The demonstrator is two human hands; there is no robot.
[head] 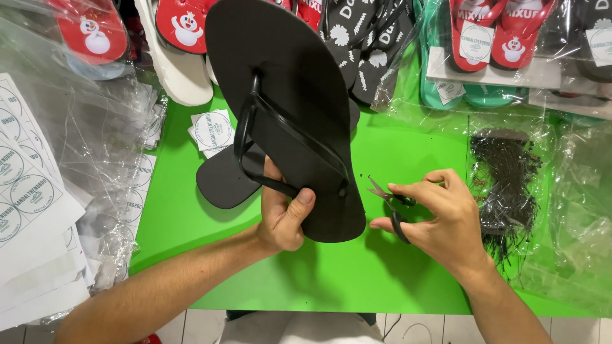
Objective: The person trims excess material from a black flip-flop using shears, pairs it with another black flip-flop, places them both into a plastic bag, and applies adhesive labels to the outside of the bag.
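Observation:
My left hand (pixel 282 215) grips the heel end of a black flip-flop (pixel 284 95), thumb over its edge, holding it tilted up above the green table (pixel 414 153). A second black flip-flop (pixel 223 181) lies flat on the table beneath it. My right hand (pixel 440 216) holds small black scissors (pixel 387 200) with the blades slightly apart, tips pointing at the strap's rear plug on the held flip-flop.
A clear bag of black plastic tag fasteners (pixel 507 181) lies right of my right hand. Bagged red, teal and black flip-flops (pixel 484 38) line the far edge. Round label sheets (pixel 25 185) and clear plastic wrap (pixel 102 146) fill the left. Loose labels (pixel 213 130) sit mid-table.

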